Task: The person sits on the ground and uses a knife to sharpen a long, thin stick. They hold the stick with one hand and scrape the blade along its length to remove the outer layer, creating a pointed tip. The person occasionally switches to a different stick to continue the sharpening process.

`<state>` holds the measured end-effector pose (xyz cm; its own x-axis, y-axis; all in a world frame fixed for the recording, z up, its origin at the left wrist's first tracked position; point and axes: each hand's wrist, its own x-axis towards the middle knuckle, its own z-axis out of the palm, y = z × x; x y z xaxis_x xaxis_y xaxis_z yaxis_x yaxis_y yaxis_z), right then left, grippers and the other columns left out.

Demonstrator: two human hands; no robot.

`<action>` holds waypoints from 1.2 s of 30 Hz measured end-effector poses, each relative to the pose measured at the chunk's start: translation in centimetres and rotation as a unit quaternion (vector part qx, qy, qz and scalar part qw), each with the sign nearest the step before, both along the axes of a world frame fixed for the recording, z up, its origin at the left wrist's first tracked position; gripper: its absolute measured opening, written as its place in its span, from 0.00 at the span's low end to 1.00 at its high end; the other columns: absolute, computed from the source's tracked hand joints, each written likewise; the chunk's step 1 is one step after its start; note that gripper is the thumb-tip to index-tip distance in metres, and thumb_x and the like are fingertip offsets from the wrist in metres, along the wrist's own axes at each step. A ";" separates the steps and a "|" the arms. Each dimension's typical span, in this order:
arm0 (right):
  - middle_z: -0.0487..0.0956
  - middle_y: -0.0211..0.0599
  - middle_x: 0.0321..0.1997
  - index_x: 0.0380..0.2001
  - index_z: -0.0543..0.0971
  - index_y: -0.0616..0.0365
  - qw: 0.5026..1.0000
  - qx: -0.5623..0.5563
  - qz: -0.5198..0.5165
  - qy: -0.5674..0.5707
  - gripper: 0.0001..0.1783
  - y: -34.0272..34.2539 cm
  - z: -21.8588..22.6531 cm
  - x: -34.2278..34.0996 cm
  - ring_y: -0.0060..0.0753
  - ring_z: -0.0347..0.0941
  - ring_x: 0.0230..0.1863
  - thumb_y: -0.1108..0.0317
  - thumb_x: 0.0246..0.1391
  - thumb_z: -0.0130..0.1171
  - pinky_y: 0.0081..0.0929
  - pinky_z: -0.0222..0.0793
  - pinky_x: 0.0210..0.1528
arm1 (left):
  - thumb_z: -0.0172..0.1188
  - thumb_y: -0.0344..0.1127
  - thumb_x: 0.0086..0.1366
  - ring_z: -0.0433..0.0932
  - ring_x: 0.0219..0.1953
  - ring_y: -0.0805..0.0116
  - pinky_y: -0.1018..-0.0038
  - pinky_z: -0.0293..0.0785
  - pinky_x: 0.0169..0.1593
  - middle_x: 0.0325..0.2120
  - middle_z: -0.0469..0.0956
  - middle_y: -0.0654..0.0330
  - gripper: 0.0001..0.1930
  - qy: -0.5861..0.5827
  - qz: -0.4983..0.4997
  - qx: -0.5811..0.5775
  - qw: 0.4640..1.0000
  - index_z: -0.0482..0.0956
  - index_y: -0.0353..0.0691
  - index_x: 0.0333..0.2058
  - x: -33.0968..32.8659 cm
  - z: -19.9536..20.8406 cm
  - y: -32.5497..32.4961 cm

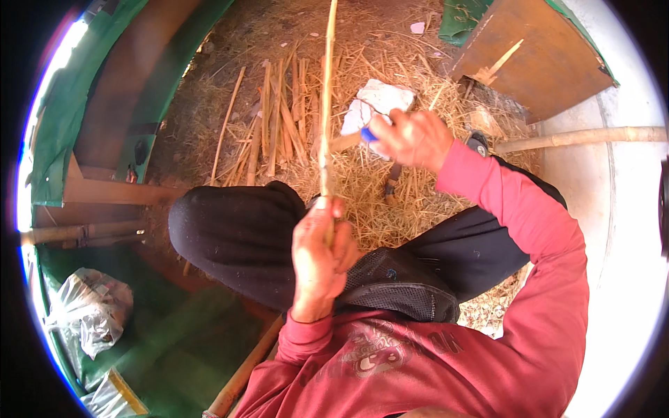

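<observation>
Head view: left hand (323, 244), fingers closed, grips a pale stick (326, 104) pointing toward twelve o'clock. At one o'clock, the right hand (412, 138) curls around a blue-and-tan tool (368, 134).

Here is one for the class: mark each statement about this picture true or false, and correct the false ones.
1. The left hand grips a long pale strip. True.
2. The right hand is empty. False: the right hand holds a tool with a blue part.
3. Several split sticks lie beyond the knees, among straw. True.
4. The clear plastic bag lies on the person's right. False: the plastic bag lies on the left.
5. The person's sleeves are red. True.
</observation>
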<state>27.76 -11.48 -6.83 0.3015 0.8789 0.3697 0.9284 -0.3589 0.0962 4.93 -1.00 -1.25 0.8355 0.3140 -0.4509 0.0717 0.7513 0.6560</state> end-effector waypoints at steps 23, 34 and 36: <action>0.70 0.36 0.25 0.44 0.73 0.59 0.987 0.072 0.117 0.089 0.20 0.5 3.7 -6.2 0.39 0.73 0.18 0.58 0.52 0.63 0.34 0.68 0.16 | 0.41 0.43 0.75 0.46 0.06 0.82 0.82 0.42 0.11 0.07 0.56 0.71 0.14 -0.078 0.034 0.090 0.992 0.67 0.40 0.34 0.2 0.2 0.0; 0.72 0.47 0.18 0.31 0.76 0.56 0.968 -0.034 -0.201 0.143 0.26 2.2 1.4 0.7 0.48 0.75 0.19 0.43 0.62 0.45 0.43 0.72 0.22 | 0.43 0.46 0.74 0.49 0.06 0.81 0.80 0.45 0.11 0.08 0.55 0.70 0.14 -0.069 -0.002 0.088 0.994 0.65 0.42 0.33 -0.2 -0.1 -2.8; 0.77 0.54 0.25 0.36 0.75 0.58 0.952 0.063 -0.295 0.053 0.27 -2.7 1.8 11.8 0.55 0.77 0.32 0.45 0.65 0.39 0.50 0.71 0.35 | 0.47 0.49 0.72 0.51 0.06 0.80 0.80 0.48 0.10 0.09 0.55 0.72 0.16 -0.072 -0.058 0.080 0.992 0.64 0.42 0.32 -3.4 1.3 -5.3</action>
<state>39.52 -14.17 -5.05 0.7708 0.4958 0.4001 0.5637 -0.8234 -0.0655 1.55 -6.27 0.04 0.9227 0.2694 -0.2757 0.0483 0.6289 0.7760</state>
